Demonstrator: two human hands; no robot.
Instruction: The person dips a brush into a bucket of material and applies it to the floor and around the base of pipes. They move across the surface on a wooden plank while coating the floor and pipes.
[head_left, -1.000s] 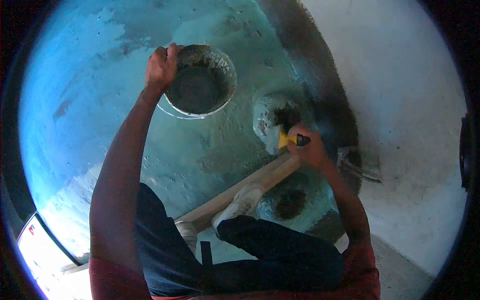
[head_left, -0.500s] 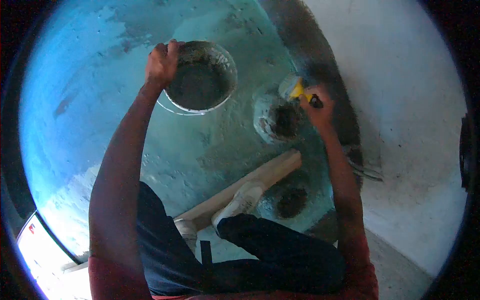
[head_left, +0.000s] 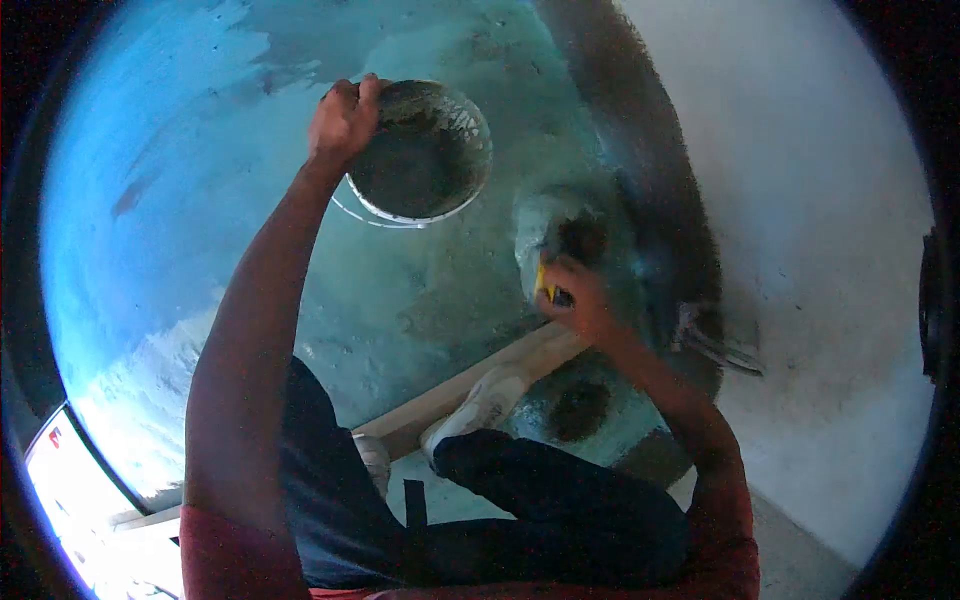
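Note:
My left hand [head_left: 343, 120] is closed over the left rim of a round bucket [head_left: 472, 115], tilted so that its inside faces me. Dark grey wet-looking material lies in it, and its wire handle [head_left: 385, 225] hangs below the rim. In my right hand [head_left: 582, 298] is a brush with a yellow part [head_left: 544, 282]; its bristles are hidden behind my fingers. That hand is at the lower edge of a pale raised ring [head_left: 530, 225] with a dark centre, on the greenish coated floor [head_left: 440, 290].
A wooden beam [head_left: 450, 392] lies across the floor, my shoes [head_left: 488, 400] against it. Beyond it is a second dark round patch [head_left: 580, 408]. A dark coated strip [head_left: 670, 160] runs along the pale wall [head_left: 800, 180]. Pipe-like pieces [head_left: 725, 350] stick out low on the right.
My right hand has moved down and left with the brush, from the upper right of the ring to its lower edge. The bucket and my left hand appear slightly further right.

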